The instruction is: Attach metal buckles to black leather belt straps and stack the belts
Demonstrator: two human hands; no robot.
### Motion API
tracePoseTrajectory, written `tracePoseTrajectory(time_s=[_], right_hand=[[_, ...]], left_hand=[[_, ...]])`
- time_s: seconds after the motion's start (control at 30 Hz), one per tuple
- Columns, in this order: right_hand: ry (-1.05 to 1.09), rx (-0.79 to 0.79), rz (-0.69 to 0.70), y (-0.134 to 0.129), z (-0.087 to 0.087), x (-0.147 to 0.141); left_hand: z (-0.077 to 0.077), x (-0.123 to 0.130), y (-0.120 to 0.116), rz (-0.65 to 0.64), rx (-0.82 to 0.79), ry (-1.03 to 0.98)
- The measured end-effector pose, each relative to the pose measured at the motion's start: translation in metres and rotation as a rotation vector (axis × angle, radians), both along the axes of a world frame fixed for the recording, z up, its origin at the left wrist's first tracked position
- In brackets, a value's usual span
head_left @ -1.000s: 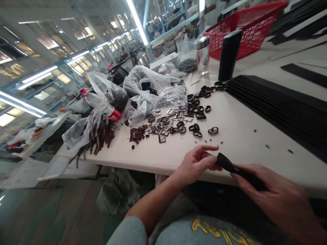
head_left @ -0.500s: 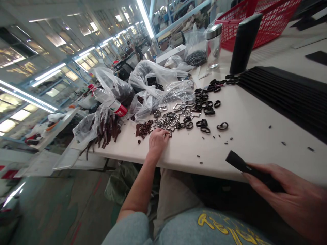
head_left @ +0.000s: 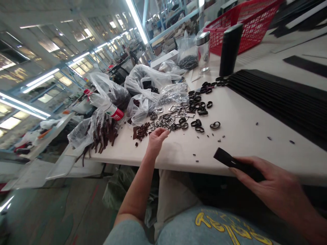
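My right hand (head_left: 274,185) pinches 1 strap (head_left: 236,163); my left hand (head_left: 156,139), fingers curled, could scatter buckles (head_left: 166,120) just past it.

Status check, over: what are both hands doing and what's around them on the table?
Left hand fingers pinched at the metal buckles. Right hand holds black strap at table edge. Black rings scattered between them.

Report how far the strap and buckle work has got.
Done: no strap with a buckle fitted is in view. In hand: right hand holds one black strap; left hand is at the metal buckles. Left: the row of black straps lies untouched.
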State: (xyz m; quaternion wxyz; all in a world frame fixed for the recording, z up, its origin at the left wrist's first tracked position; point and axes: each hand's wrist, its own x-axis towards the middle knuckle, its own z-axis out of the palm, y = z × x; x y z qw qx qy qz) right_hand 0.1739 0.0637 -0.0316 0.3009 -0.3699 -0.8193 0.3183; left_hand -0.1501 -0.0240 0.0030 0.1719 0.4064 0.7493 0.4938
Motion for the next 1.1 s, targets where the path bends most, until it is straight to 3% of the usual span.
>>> tracePoseTrajectory(time_s=[0.17, 0.23, 0.43, 0.53, 0.8, 0.97, 1.1], right_hand=[[0.041, 0.029, 0.02, 0.0, 0.004, -0.004], [0.056, 0.046, 0.012, 0.002, 0.008, -0.004], [0.112, 0.106, -0.035, 0.005, 0.02, -0.006], [0.102, 0.089, -0.004, 0.002, 0.024, -0.007], [0.089, 0.014, -0.007, -0.001, 0.022, 0.003], [0.056, -0.124, 0.197, -0.005, 0.022, 0.004], [-0.008, -0.072, 0.244, -0.012, 0.018, -0.006]], left_hand=[[0.01, 0.038, 0.007, -0.081, 0.237, -0.457], [0.017, 0.051, 0.007, -0.168, 0.277, -0.502], [0.029, 0.073, 0.006, -0.471, 0.139, -0.313], [0.03, 0.082, 0.008, -0.552, 0.103, -0.276], [0.032, 0.093, 0.012, -0.543, 0.065, 0.07], [0.034, 0.098, 0.017, -0.47, 0.107, 0.321], [0.032, 0.104, 0.017, -0.489, 0.159, 0.504]])
